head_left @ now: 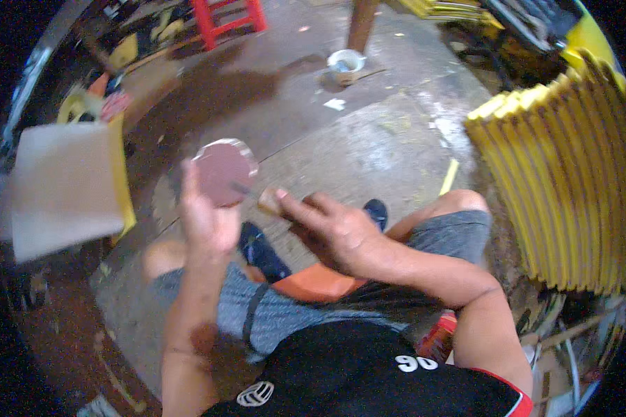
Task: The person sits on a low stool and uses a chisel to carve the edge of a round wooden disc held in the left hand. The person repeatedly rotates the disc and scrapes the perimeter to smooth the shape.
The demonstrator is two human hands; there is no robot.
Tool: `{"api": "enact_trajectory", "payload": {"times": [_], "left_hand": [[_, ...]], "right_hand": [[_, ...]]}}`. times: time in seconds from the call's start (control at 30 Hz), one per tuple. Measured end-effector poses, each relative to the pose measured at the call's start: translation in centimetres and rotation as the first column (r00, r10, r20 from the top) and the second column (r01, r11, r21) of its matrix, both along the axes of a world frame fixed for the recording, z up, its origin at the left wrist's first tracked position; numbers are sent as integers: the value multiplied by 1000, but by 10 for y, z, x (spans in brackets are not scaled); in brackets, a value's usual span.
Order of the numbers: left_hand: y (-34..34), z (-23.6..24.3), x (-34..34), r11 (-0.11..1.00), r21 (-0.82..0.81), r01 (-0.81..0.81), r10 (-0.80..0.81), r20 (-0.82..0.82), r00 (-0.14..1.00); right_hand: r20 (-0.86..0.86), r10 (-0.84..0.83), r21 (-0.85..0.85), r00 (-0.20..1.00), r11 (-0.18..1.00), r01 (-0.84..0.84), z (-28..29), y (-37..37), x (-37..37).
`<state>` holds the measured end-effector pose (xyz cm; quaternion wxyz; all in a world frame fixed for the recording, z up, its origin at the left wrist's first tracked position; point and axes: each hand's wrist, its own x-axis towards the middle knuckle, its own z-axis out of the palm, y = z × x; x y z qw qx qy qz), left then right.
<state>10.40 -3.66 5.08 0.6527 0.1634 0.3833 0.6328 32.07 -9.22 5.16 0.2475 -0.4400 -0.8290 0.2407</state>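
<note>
Round disc in the left hand, small tan piece in the right

Nearest is the person's black shirt (327, 379), with grey shorts (257, 316) beyond it and the knees spread to left and right. An orange object (318, 283) lies between the legs; its full shape is hidden. Farther on, the right hand (337, 233) reaches in from the right, fingertips pinching a small tan piece (268, 203). The left hand (211, 221), slightly blurred, grips a round reddish-brown disc (222, 169) with a pale rim, raised to the left of the tan piece and just beside it. Whether the two touch, I cannot tell. Below the hands are dark shoes (264, 251).

On the far left stands a pale panel (66, 187) with a yellow edge. To the right, a large stack of yellow-edged sheets (560, 187) leans, and a yellow strip (449, 177) lies on the floor (368, 149) between it and the hands. Farther off, near the middle, sits a white container (346, 62); a red stool (229, 21) stands far left of it.
</note>
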Motion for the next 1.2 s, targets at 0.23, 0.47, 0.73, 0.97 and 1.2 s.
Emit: {"api": "enact_trajectory", "payload": {"times": [0.23, 0.47, 0.73, 0.97, 1.2], "left_hand": [[-1, 3, 10, 992, -85, -88, 79, -106, 991], [-1, -4, 9, 992, -98, -80, 70, -101, 992], [-1, -4, 10, 989, -98, -111, 99, -126, 987], [1, -4, 4, 993, -81, -91, 85, -82, 993], [3, -1, 3, 989, -107, -106, 98, -71, 993]], "right_hand": [[25, 42, -29, 999, 999, -41, 3, 2, 5], [11, 48, -16, 999, 999, -47, -4, 0, 2], [21, 48, 5, 999, 999, -49, 4, 3, 1], [51, 18, 70, 999, 997, -21, -6, -2, 2], [64, 63, -49, 996, 997, -60, 2, 0, 0]]}}
